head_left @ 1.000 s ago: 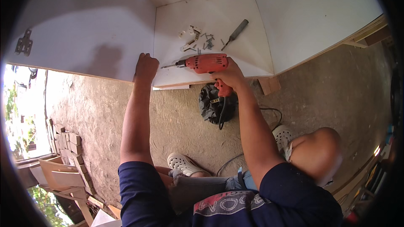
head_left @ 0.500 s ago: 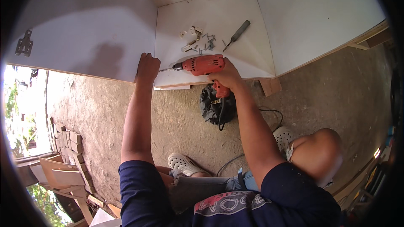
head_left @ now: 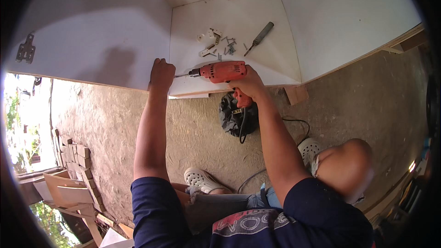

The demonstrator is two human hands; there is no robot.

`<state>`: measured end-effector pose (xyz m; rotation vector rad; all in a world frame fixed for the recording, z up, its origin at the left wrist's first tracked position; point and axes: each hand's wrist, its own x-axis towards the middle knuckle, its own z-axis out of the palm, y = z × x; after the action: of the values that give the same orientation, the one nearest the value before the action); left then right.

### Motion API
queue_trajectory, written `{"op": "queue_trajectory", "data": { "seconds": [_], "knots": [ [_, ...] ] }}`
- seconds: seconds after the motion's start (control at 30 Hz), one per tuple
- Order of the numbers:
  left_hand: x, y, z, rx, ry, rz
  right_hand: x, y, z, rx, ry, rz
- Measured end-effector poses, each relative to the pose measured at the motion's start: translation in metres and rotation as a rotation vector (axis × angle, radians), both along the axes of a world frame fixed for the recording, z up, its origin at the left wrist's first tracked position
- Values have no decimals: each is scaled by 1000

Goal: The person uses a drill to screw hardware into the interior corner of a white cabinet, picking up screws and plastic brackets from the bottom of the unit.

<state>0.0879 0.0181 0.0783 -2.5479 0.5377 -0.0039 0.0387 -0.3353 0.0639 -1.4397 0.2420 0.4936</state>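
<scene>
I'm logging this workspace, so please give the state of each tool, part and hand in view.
Red drill: held in the right hand, bit pointing left; whether spinning, unclear.
Left hand: curled, at the left panel; any grip hidden.
Grey-handled tool: lying on the white board.
Screws: loose, on the board.
Small fittings: loose, near the screws.
Metal plate: flat against the left panel.
Black bundle: crumpled, on the floor.

The place looked like a rough workshop, partly open to the outdoors: a bare concrete floor [head_left: 197, 133], an unfinished white cabinet [head_left: 330, 32] with loose screws [head_left: 231, 48] and a screwdriver [head_left: 263, 33] inside, a red drill [head_left: 225, 71], stacked blocks [head_left: 81, 163], wood boards [head_left: 69, 194] and daylit greenery [head_left: 16, 126].
</scene>
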Motion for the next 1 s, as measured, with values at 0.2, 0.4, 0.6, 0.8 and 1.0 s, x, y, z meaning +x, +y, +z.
{"op": "queue_trajectory", "data": {
  "seconds": [0.2,0.4,0.6,0.8,1.0],
  "knots": [
    [3,0,2,2,20,11,2,0,4,4,-29,68],
    [4,2,-1,-34,16,-2,1,2,-5,-54,-19,0],
    [4,6,-2,-40,14,-19,-4,4,8,-58,2,39],
    [4,10,-4,-36,-21,-41,-4,7,8,-81,8,-4],
    [4,6,-4,-27,-14,-47,-3,3,-2,-25,15,9]
  ]
}}
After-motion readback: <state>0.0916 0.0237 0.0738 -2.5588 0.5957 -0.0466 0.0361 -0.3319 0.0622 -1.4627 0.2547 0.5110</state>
